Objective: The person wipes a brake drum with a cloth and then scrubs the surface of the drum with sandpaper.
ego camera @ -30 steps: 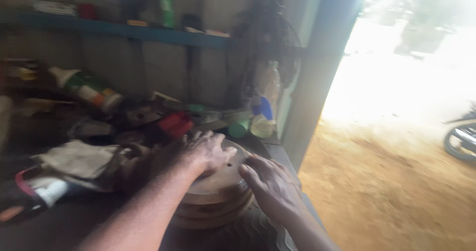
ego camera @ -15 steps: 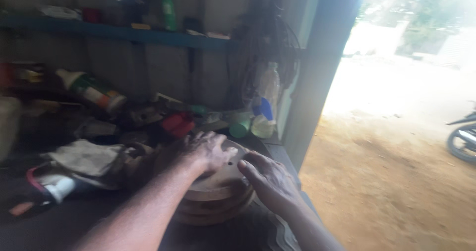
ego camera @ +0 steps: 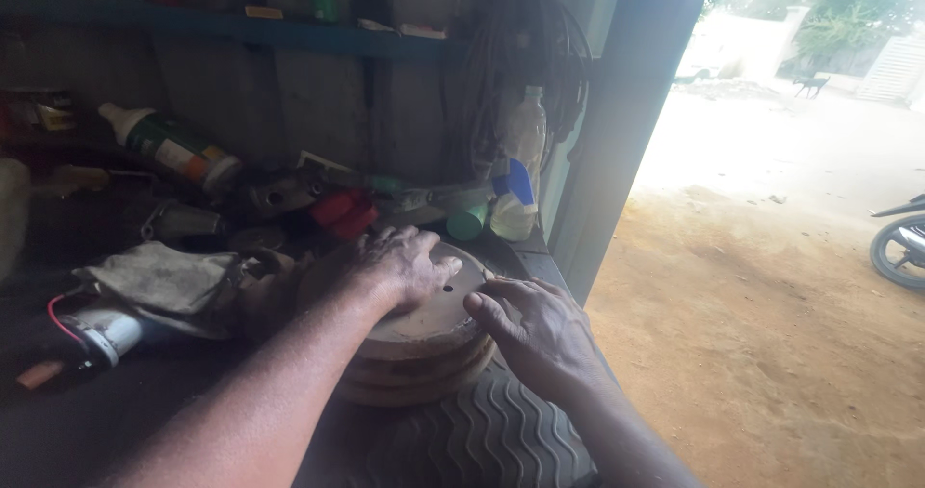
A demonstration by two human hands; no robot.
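While both hands rest on it, the round part sits at the near edge of a dark, cluttered bench.

Metal disc: one round, rusty-brown disc, flat on top with small drilled holes and grooved, stepped sides like a stacked pulley; it lies on the ribbed tyre.
Left hand: left hand lies flat and spread on the disc's top, palm down, fingers loosely open, gripping nothing.
Right hand: right hand is open with its fingertips touching the disc's right rim; the fingers curve lightly and close on nothing.
Tyre: one black rubber tyre with a wavy, chevron-like tread, under and in front of the disc.
Rag: one crumpled grey cloth, dusty, left of the disc.
Bottles: two: a green and white plastic bottle lying tilted at the back left, and a clear plastic bottle with a blue label standing upright by the doorpost.
Red part: one small red plastic piece just behind the left hand.
Shelf: one blue-painted shelf along the wall.
Ground outside: bare, sandy, brown earth, brightly lit.
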